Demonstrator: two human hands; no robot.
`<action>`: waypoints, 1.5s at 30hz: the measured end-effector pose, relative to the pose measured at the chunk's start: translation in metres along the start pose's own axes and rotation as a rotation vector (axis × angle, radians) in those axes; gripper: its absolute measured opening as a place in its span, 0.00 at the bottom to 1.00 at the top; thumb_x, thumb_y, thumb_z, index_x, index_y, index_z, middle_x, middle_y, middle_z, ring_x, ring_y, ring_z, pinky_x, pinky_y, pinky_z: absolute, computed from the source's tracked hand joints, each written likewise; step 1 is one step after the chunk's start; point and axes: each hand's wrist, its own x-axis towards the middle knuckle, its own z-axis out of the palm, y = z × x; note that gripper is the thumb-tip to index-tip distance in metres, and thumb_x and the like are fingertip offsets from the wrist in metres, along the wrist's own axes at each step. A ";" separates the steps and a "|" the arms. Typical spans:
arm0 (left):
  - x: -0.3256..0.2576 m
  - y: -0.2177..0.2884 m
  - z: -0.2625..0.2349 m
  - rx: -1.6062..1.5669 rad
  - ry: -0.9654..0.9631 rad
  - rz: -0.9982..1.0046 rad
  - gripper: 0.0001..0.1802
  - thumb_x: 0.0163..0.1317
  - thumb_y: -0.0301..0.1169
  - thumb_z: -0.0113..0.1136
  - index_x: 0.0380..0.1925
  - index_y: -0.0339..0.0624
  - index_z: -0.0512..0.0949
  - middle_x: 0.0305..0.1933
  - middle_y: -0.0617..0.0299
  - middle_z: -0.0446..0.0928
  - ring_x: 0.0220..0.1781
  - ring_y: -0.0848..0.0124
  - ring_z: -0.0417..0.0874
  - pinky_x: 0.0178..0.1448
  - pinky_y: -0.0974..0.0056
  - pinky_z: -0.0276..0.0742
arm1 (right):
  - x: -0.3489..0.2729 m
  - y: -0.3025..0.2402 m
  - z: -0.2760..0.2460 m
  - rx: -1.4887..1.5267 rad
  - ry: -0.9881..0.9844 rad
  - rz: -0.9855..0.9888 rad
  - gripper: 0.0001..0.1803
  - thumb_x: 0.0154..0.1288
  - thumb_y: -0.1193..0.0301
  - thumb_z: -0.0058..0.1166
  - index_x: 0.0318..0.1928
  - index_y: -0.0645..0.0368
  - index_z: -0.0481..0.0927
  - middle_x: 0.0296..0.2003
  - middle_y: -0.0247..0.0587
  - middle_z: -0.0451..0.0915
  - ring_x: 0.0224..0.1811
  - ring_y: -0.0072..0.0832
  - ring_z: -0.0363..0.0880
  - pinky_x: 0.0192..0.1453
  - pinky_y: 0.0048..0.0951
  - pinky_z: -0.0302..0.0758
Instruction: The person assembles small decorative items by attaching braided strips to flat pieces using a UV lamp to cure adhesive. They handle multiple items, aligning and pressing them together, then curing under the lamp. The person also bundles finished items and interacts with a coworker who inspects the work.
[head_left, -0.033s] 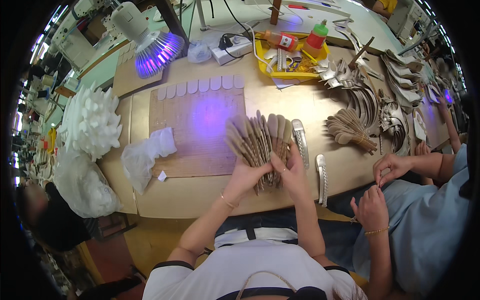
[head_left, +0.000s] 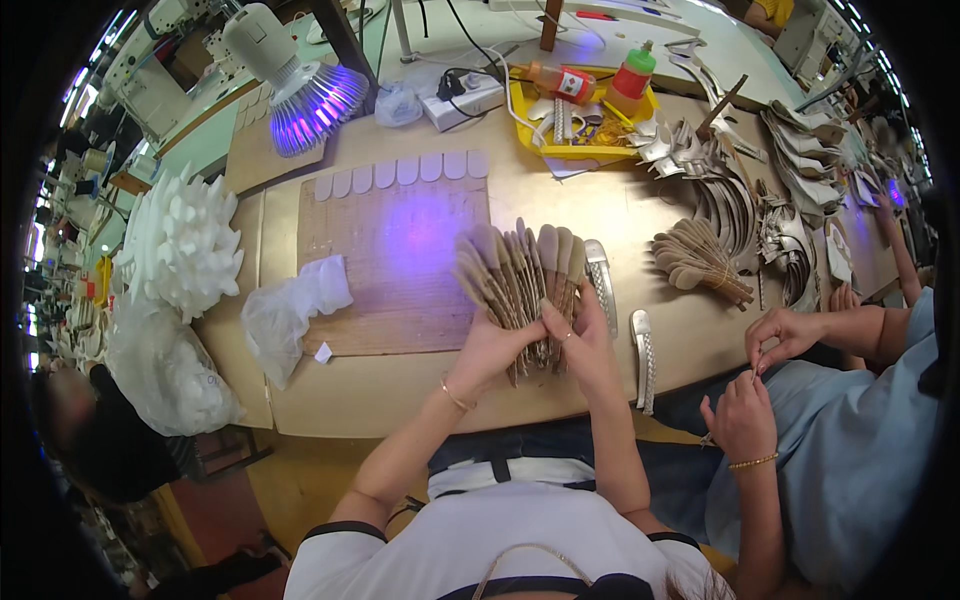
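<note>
A fanned bundle of brown strap pieces point(head_left: 520, 275) with rounded upper ends stands between my two hands over the front of the table. My left hand point(head_left: 492, 350) closes round its lower left side, thumb pointing inward. My right hand point(head_left: 585, 335) grips the lower right side, its thumb pressed on the front strips. The fingers behind the bundle are mostly hidden. Just right of my right hand lies a silvery braided strap point(head_left: 599, 285), with another braided strap point(head_left: 643, 360) nearer the table edge.
Left are a white plastic bag point(head_left: 292, 312) and stacked white pieces point(head_left: 182, 245). Pale rounded tabs point(head_left: 407, 171) line a brown board point(head_left: 345, 285). A lamp point(head_left: 312, 105) shines from behind. A yellow tray point(head_left: 585, 151) holds bottles. Right, a tied brown bundle point(head_left: 700, 262) lies near a co-worker's hands point(head_left: 745, 410).
The fanned strap pieces have shifted very slightly within my grip. Both hands stay in nearly the same place.
</note>
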 end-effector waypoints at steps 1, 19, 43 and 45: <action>0.016 0.004 0.000 0.007 -0.023 0.032 0.24 0.53 0.20 0.64 0.52 0.34 0.72 0.50 0.61 0.77 0.49 0.73 0.77 0.54 0.66 0.75 | 0.013 0.003 -0.003 0.011 0.027 0.003 0.31 0.64 0.73 0.56 0.64 0.66 0.58 0.53 0.46 0.73 0.54 0.26 0.74 0.57 0.27 0.71; 0.133 0.017 -0.016 0.008 -0.426 -0.163 0.28 0.52 0.27 0.70 0.54 0.36 0.72 0.49 0.59 0.78 0.49 0.73 0.79 0.56 0.67 0.75 | 0.104 0.009 -0.030 0.023 0.345 0.109 0.21 0.64 0.70 0.57 0.54 0.65 0.70 0.45 0.42 0.79 0.43 0.26 0.79 0.46 0.26 0.76; 0.136 0.053 -0.036 0.605 -0.047 -0.015 0.26 0.48 0.37 0.69 0.44 0.29 0.76 0.42 0.48 0.81 0.42 0.64 0.82 0.49 0.62 0.77 | 0.117 -0.004 -0.026 -0.821 0.503 -0.109 0.43 0.49 0.74 0.65 0.64 0.64 0.56 0.46 0.55 0.76 0.47 0.46 0.78 0.53 0.36 0.74; 0.134 0.056 -0.037 0.603 -0.077 -0.043 0.26 0.48 0.38 0.68 0.43 0.29 0.77 0.41 0.46 0.81 0.41 0.62 0.83 0.48 0.61 0.78 | 0.117 -0.007 -0.019 -0.948 0.459 -0.186 0.47 0.50 0.72 0.65 0.67 0.67 0.50 0.49 0.62 0.73 0.50 0.51 0.75 0.57 0.38 0.72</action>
